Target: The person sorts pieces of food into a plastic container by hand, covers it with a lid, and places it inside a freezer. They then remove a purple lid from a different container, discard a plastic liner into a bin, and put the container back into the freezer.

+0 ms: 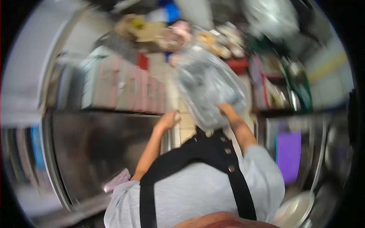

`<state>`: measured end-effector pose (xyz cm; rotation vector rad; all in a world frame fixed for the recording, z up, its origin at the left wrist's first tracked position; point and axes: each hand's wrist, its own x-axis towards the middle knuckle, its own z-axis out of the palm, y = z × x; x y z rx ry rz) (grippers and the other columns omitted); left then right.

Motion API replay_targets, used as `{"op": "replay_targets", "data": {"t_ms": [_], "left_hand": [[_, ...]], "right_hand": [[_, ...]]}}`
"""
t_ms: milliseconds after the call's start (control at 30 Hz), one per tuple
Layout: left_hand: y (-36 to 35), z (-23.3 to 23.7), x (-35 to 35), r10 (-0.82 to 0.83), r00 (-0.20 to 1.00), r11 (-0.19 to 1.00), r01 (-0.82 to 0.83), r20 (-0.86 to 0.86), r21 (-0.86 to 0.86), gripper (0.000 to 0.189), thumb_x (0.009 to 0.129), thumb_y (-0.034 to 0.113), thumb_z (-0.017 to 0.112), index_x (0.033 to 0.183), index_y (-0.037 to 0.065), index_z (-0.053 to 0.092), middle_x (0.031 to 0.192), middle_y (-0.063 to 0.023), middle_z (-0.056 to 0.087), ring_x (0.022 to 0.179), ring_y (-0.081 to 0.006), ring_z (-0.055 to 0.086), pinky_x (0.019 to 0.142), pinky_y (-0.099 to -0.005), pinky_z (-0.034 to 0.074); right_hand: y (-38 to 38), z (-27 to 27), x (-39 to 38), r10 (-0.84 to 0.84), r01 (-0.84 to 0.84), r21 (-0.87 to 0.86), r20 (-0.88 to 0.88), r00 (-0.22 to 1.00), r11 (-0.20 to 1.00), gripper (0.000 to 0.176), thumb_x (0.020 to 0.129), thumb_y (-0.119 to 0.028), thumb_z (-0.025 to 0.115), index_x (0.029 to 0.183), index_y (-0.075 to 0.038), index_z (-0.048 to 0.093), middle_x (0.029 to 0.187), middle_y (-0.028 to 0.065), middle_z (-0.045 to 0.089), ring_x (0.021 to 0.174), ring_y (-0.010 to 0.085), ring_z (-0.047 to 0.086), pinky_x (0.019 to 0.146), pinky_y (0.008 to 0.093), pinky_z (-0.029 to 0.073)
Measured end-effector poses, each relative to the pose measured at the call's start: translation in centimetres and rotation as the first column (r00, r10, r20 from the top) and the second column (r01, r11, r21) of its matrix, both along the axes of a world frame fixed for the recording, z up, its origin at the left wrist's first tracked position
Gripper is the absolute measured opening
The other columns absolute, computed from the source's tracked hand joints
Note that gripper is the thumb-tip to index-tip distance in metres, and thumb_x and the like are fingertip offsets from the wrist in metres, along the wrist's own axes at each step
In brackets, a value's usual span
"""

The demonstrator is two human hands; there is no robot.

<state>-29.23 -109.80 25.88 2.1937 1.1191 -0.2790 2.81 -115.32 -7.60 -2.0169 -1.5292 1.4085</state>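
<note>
A large clear plastic bag (207, 81) with grey, folded-looking contents hangs in front of me over the tiled floor. My right hand (228, 111) is closed on the near right side of this bag, thumb on top. What exactly lies inside is blurred by the plastic. To the left of the bag, apart from it, my left hand (170, 119) is held with curled fingers beside the row of boxes. A pale spot shows at its fingertips, too small and smeared to name.
Pink and grey upright boxes (129, 85) line a shelf on my left. Soft toys (224, 40) and cartons are piled ahead. On the right stand a green-edged crate (300, 81) and a purple panel (289, 157). A narrow tiled floor strip (186, 121) runs between.
</note>
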Motion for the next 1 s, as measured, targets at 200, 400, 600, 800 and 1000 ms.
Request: {"op": "replay_targets", "data": {"t_ms": [200, 400, 600, 800, 1000], "left_hand": [[-6.3, 5.4, -13.5, 0.457, 0.881, 0.828, -0.473, 0.126, 0.301, 0.054, 0.081, 0.031, 0.061, 0.120, -0.005, 0.051, 0.121, -0.0264, 0.052, 0.113, -0.0392, 0.050, 0.097, -0.0428, 0.040], [-12.3, 11.0, -21.0, 0.668, 0.721, 0.630, -0.680, 0.185, 0.374, 0.055, 0.083, 0.029, 0.060, 0.125, -0.005, 0.048, 0.128, -0.0293, 0.046, 0.122, -0.0395, 0.044, 0.102, -0.0425, 0.038], [-21.9, 23.0, -30.0, 0.508, 0.695, 0.561, -0.715, 0.509, 0.417, 0.045, 0.084, 0.022, 0.061, 0.123, 0.002, 0.052, 0.131, -0.0235, 0.048, 0.123, -0.0365, 0.046, 0.104, -0.0411, 0.037], [-30.3, 40.5, -37.3, 0.400, 0.740, 0.105, -0.623, 0.541, 0.775, 0.032, 0.075, 0.003, 0.066, 0.106, 0.004, 0.061, 0.120, -0.0141, 0.058, 0.113, -0.0304, 0.055, 0.095, -0.0391, 0.044], [-28.1, 51.6, -41.0, 0.591, 0.790, -0.165, -0.082, 0.164, 0.983, 0.037, 0.077, 0.014, 0.067, 0.111, 0.004, 0.056, 0.122, -0.0164, 0.052, 0.113, -0.0354, 0.052, 0.094, -0.0401, 0.044]], "right_hand": [[7.5, 12.7, -1.4, 0.538, -0.535, -0.091, 0.273, 0.798, 0.840, 0.065, 0.068, -0.020, 0.076, 0.127, -0.008, 0.053, 0.124, 0.0185, 0.056, 0.116, 0.0327, 0.052, 0.100, 0.0403, 0.041], [14.7, 31.7, -12.7, 0.528, -0.635, 0.467, 0.354, 0.772, 0.615, 0.059, 0.067, -0.018, 0.077, 0.120, -0.005, 0.057, 0.110, 0.0193, 0.062, 0.103, 0.0343, 0.058, 0.089, 0.0416, 0.045], [10.5, 63.6, -34.5, 0.751, -0.372, 0.925, 0.193, 0.631, 0.075, 0.037, 0.071, -0.004, 0.068, 0.108, -0.004, 0.061, 0.108, 0.0160, 0.059, 0.104, 0.0321, 0.056, 0.091, 0.0380, 0.044], [8.0, 77.1, -45.7, 0.602, -0.157, 0.920, 0.357, 0.714, -0.359, 0.023, 0.077, -0.006, 0.064, 0.100, -0.004, 0.061, 0.110, 0.0135, 0.056, 0.102, 0.0303, 0.057, 0.085, 0.0347, 0.046], [11.0, 87.2, -56.6, 0.367, -0.114, 0.724, 0.470, 0.803, -0.680, 0.013, 0.084, -0.012, 0.057, 0.097, -0.009, 0.059, 0.095, 0.0091, 0.055, 0.088, 0.0324, 0.056, 0.077, 0.0403, 0.047]]}}
